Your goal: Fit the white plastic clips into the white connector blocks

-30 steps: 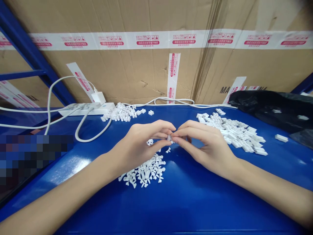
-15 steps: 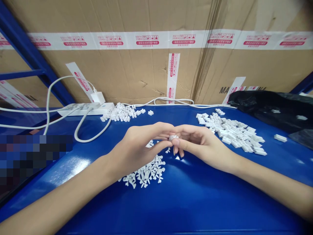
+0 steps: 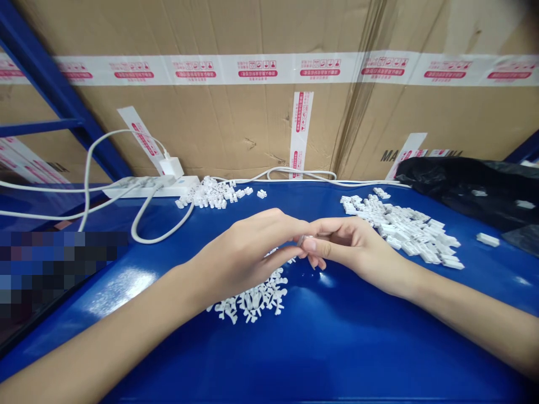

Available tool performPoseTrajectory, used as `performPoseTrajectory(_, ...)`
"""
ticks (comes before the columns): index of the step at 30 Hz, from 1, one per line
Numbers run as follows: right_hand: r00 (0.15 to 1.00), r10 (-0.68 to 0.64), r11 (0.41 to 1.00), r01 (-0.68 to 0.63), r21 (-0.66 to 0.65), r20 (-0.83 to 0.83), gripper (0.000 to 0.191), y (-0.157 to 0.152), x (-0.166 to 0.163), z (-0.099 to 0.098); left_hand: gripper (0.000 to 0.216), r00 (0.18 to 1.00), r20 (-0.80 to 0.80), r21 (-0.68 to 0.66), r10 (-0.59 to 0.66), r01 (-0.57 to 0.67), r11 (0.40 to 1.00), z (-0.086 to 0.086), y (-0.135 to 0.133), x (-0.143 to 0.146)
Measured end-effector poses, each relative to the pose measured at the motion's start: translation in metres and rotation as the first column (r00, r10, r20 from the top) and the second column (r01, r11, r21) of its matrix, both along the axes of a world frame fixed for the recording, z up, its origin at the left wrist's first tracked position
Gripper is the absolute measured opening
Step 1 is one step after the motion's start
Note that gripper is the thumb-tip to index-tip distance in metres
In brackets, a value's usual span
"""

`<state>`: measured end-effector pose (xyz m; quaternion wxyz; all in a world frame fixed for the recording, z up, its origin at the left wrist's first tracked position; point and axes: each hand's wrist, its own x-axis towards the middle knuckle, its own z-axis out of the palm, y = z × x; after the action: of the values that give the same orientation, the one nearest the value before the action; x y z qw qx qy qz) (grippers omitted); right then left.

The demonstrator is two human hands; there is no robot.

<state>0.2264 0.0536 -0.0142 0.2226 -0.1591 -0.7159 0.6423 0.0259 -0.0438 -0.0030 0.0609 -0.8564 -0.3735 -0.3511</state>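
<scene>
Both hands meet over the middle of the blue table (image 3: 320, 348). A small white plastic part (image 3: 304, 240) is pinched between them, mostly covered by fingertips. My left hand (image 3: 256, 247) holds its left side with thumb and forefinger. My right hand (image 3: 347, 241) grips the other side, thumb on the near face, with its remaining fingers curled beneath. Partly hidden under my left hand lies a pile of small white branched pieces (image 3: 256, 300). To the right of my right hand spreads a heap of white rectangular plastic pieces (image 3: 415, 230).
At the back left, a white power strip (image 3: 138, 188) with cables sits beside a pile of small white parts (image 3: 214, 192). A black plastic bag (image 3: 455, 179) lies back right, near one loose white piece (image 3: 487, 240). Cardboard boxes (image 3: 210, 123) stand behind.
My hands have shifted slightly right and closed in on the small white part, so less of it shows. The whole view has also drifted a little.
</scene>
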Motion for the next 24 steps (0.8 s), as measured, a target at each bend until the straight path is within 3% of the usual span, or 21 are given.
performPoseTrajectory(12,0.999,-0.025,0.999,0.025,0.034,-0.024,0.018,-0.002,0.001,0.001,0.021,0.999,-0.009,0.028,-0.040,0.040,0.999,0.001,0.001,0.001)
performPoseTrajectory(17,0.995,-0.094,0.986,0.096,0.133,-0.022,0.030,-0.003,-0.001,-0.003,0.016,0.996,0.058,0.043,0.063,-0.065,0.997,0.000,0.003,-0.002)
performPoseTrajectory(19,0.983,-0.181,0.948,0.180,0.263,-0.023,0.032,-0.004,0.000,-0.006,0.014,0.980,0.101,0.058,0.171,-0.177,0.982,-0.001,0.007,-0.009)
performPoseTrajectory(21,0.971,-0.239,0.863,0.223,0.454,-0.023,0.026,-0.005,0.002,-0.009,0.015,0.946,0.138,0.092,0.292,-0.306,0.948,-0.001,0.012,-0.022)
performPoseTrajectory(24,0.979,-0.202,0.732,0.149,0.665,0.004,0.019,-0.004,0.005,-0.011,0.014,0.881,0.113,0.071,0.460,-0.469,0.881,-0.002,0.021,-0.049)
